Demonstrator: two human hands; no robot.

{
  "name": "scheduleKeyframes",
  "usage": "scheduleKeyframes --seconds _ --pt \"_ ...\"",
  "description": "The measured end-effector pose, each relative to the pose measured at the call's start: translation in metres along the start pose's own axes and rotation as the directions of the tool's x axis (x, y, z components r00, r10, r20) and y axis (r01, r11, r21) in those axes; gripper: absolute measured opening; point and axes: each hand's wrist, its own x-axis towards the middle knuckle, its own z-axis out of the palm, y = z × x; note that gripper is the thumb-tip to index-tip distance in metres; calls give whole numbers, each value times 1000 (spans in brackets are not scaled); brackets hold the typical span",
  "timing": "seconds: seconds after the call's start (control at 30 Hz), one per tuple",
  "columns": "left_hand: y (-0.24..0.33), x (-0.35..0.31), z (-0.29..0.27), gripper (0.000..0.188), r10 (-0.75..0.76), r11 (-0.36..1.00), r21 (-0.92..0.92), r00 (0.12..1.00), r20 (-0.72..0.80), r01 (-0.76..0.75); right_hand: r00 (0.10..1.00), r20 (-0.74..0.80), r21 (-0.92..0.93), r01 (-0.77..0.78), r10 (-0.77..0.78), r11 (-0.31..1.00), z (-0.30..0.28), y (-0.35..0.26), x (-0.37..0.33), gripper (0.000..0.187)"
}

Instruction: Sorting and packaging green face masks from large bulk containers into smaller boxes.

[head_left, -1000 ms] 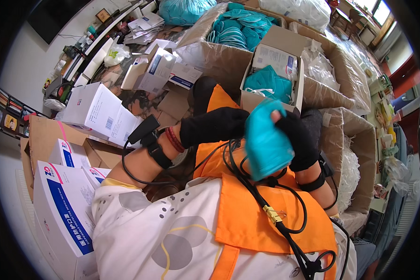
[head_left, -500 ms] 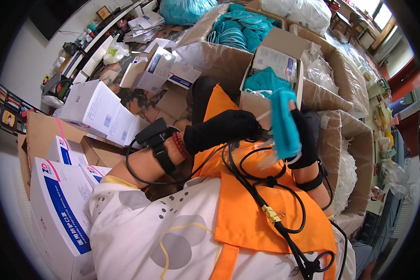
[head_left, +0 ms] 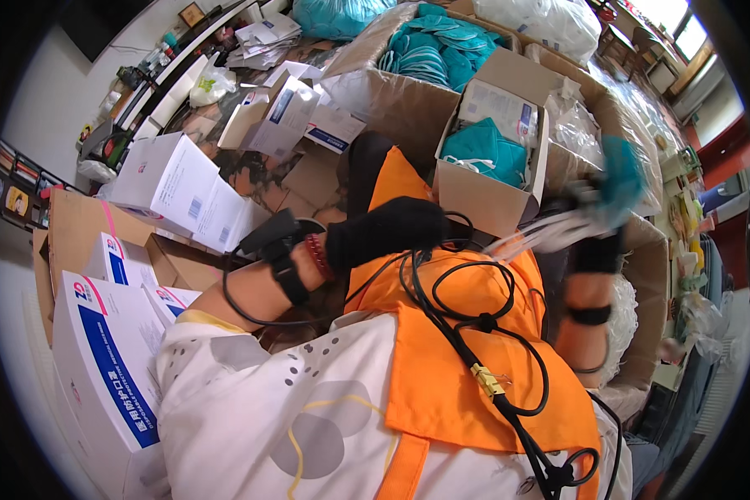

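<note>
Where the cardboard crowds in beyond the open white box [head_left: 481, 198], I see a big carton [head_left: 412, 108] brimming with a teal heap [head_left: 433, 52]. Right of the box and nearer the person stands a plastic-lined carton [head_left: 652, 283]; well to its left are white packages [head_left: 108, 367] with blue bands. Inside the box, folded teal masks [head_left: 483, 152] lie before a wrapped packet [head_left: 498, 115]. The left hand [head_left: 392, 227], black-gloved, hangs just on the box's near side, toward the left, fingers curled in; I can't tell whether they grip anything. Just right of the box, the right hand [head_left: 598, 242], gloved and blurred, has its fingers closed on a teal mask [head_left: 622, 173], whose white straps [head_left: 542, 235] trail back toward the box.
</note>
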Motion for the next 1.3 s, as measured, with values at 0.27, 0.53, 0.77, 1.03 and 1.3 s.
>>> scheduleKeyframes --seconds 0.27,0.53,0.77,1.03,1.3 --pt "-84 -94 -145 18 -441 -78 994 891 -105 79 993 -103 -720 -31 -63 693 49 -69 -19 51" --pt "-78 -144 -135 49 -579 -10 830 673 -460 558 992 45 -834 104 -121 542 92 -26 -22 49" --pt "-14 -11 -150 32 31 -185 957 974 -223 225 935 354 -853 319 10 413 141 -4 -27 42" --pt "79 67 32 36 -38 837 543 997 -72 71 926 351 -870 267 141 414 152 -6 -16 45" --pt "49 51 0 41 -170 832 -554 967 -192 36 785 337 -848 493 -519 194 114 -41 2 15"
